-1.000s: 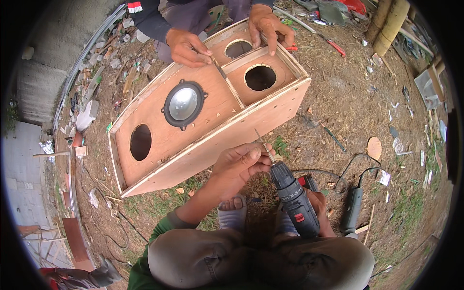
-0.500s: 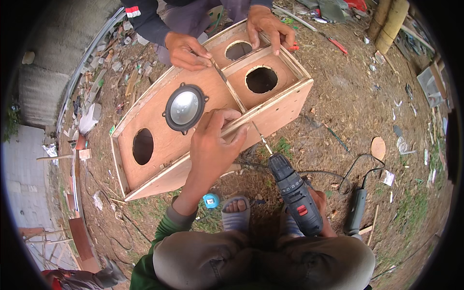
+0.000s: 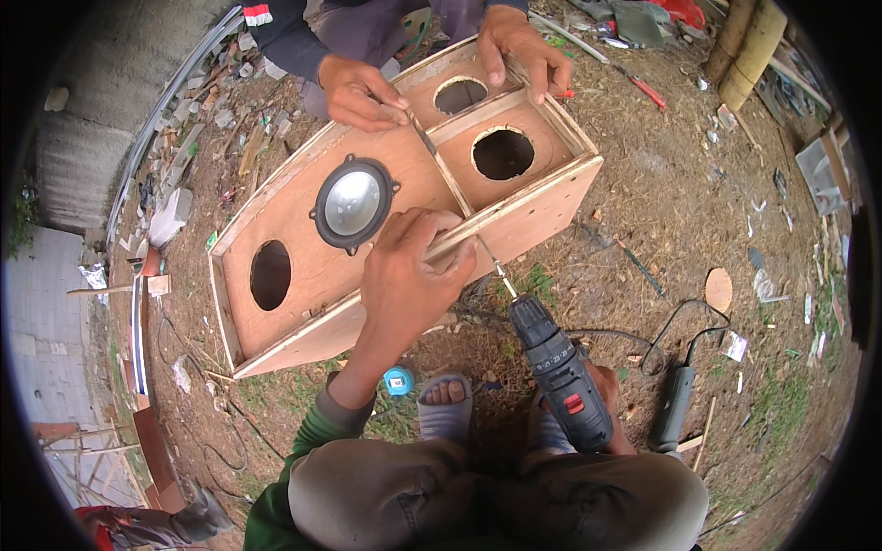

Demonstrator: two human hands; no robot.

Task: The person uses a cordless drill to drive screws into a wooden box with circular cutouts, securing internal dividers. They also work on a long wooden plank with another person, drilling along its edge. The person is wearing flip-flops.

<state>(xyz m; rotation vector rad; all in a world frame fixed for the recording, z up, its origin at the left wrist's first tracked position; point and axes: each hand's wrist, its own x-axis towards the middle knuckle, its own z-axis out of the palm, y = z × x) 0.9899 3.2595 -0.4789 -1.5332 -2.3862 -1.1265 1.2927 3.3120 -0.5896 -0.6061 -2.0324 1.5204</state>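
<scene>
A long plywood speaker box [image 3: 294, 230] lies on the dirt, with round holes and one black-rimmed speaker cone [image 3: 353, 203] fitted in its face. My left hand [image 3: 404, 275] grips the box's near top edge beside the inner divider. My right hand [image 3: 614, 404] is mostly hidden behind a black cordless drill [image 3: 560, 372] that it holds; the drill's bit touches the box's near side wall just below my left hand. Across the box, another person's two hands [image 3: 360, 90] [image 3: 522, 46] rest on its far edge and on the divider.
A small blue tape measure [image 3: 398, 381] lies by my sandalled foot [image 3: 446, 409]. A second corded power tool [image 3: 672, 409] with its cable lies on the ground to the right. A round plywood offcut [image 3: 718, 289], scrap wood, a red-handled tool [image 3: 648, 92] and rubble are scattered around.
My left hand rose from the ground in front of the box and settled on its top edge. The drill moved up until its bit met the side wall.
</scene>
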